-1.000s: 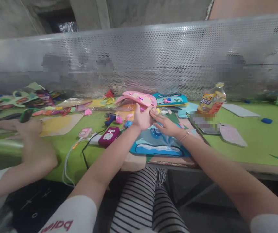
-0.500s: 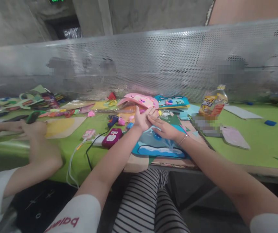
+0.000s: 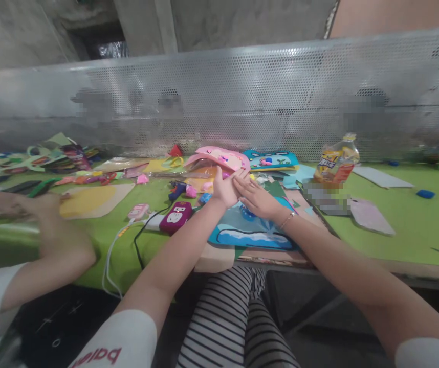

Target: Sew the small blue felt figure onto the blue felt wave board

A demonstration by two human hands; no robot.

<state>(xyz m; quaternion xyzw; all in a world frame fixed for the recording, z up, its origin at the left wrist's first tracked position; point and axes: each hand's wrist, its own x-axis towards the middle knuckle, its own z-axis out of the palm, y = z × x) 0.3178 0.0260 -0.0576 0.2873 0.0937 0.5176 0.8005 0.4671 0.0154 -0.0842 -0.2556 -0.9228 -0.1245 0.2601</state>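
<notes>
Lying across the upturned left hand (image 3: 226,191), the right hand (image 3: 257,197) keeps its fingers straight; both are flattened out, and whether anything small sits between the palms cannot be told. Just below them and toward the body is the blue decorated sheet (image 3: 250,238), probably light and bendable, best taken by its near edge, away from the darker blue piece (image 3: 246,212). Left of the hands lies a purple case (image 3: 176,217); beyond them, a pink decorated sheet (image 3: 225,157).

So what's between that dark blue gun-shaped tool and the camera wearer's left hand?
In the head view, a bright pink piece sits beside the gun-shaped tool, then a blue piece and a paler pink one lie nearer the left hand.
</notes>
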